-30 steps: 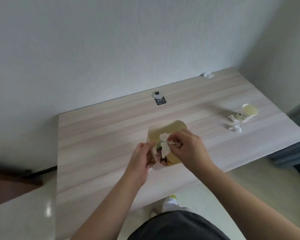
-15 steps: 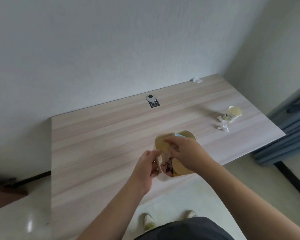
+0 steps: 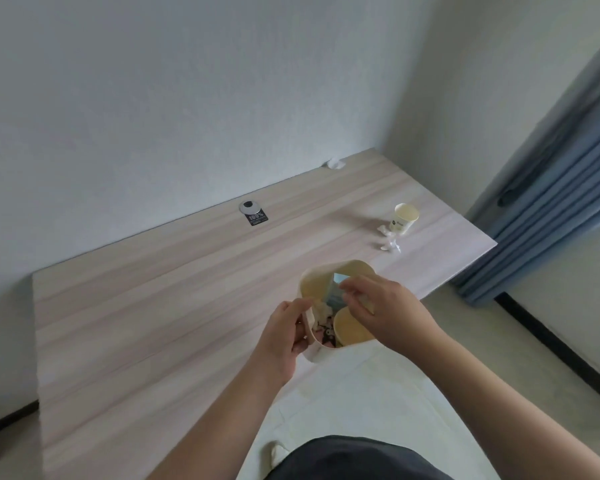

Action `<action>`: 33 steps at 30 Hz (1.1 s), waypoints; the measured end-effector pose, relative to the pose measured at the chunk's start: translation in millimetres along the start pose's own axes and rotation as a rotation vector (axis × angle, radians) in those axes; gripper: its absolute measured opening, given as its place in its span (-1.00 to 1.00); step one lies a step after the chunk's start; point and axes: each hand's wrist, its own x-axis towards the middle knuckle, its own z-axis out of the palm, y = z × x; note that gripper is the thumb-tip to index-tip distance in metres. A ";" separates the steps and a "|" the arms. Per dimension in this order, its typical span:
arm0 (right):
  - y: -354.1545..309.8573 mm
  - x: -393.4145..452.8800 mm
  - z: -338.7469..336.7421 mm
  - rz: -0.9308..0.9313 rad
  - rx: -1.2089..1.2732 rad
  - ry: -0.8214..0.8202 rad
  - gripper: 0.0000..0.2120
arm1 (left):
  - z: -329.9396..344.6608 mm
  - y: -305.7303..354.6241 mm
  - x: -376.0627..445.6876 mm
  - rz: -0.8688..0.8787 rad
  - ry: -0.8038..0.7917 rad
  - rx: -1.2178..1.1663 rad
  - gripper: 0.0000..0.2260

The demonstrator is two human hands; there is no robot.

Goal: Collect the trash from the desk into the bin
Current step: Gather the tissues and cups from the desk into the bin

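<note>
Along the desk's (image 3: 153,306) near edge, toward its right half, the left hand (image 3: 284,336) is pinched on the rim of a small cream bin (image 3: 321,351), thumb over the lip and fingers curled against the outer wall. Its forearm rises from the lower middle of the view, wrist bent slightly inward. The bin sits at the very edge of the desktop, partly overhanging the floor side, mouth tilted toward the camera. Inside it lie a cream paper cup (image 3: 350,329), a pale blue card (image 3: 336,292) standing against the far wall, and a jumble of white and dark scraps (image 3: 324,327). Over the bin's mouth hovers the right hand (image 3: 392,315), fingers loosely bent and parted, tips pointing down into the opening; whether they touch anything inside cannot be told. Its arm stretches in from the lower right corner. Farther right, near the desk's right edge, a paper cup (image 3: 404,218) lies on its side with crumpled white tissue (image 3: 388,239) just beside it. At the far right corner, against the wall, rests another white wad (image 3: 335,163).
</note>
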 end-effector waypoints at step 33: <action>257.9 -140.2 -96.1 0.096 -0.069 0.258 -0.79 | 218.7 -91.2 9.2 -0.112 0.127 0.330 -0.79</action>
